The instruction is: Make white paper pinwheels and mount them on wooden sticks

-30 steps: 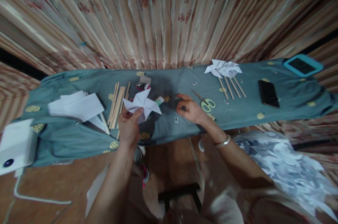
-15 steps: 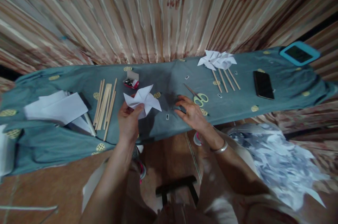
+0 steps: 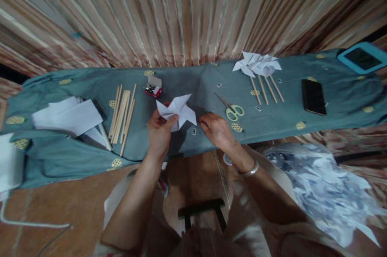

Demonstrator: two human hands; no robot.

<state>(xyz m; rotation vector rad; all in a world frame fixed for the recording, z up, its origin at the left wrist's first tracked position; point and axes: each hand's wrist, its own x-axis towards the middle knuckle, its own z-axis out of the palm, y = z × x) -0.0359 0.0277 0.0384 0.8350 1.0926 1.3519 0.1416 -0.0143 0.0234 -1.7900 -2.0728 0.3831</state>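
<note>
My left hand (image 3: 160, 134) pinches a white paper pinwheel (image 3: 179, 109) between thumb and fingers, its folded blades facing up over the table. Just to its right is my right hand (image 3: 218, 128), fingers curled and fingertips pressed together; whatever they hold, if anything, is too small or hidden. Beyond the left hand lies a small open red box (image 3: 153, 87) with shiny little metal pieces in it. Scissors with light green handles (image 3: 234, 112) rest on the cloth past the right hand. Several wooden sticks (image 3: 122, 118) lie left of the left hand.
Finished pinwheels on sticks (image 3: 258, 64) lie at the back right, near a black phone (image 3: 313, 96) and a blue-framed tablet (image 3: 363, 58). Folded white paper (image 3: 69, 115) is on the left. A clear bag of paper scraps (image 3: 328, 188) stands below right. Curtains (image 3: 169, 15) hang behind the table.
The pinwheel in my left hand has shifted right, closer to my right hand. My right hand's fingers have curled together from a looser pose. The view has shifted slightly.
</note>
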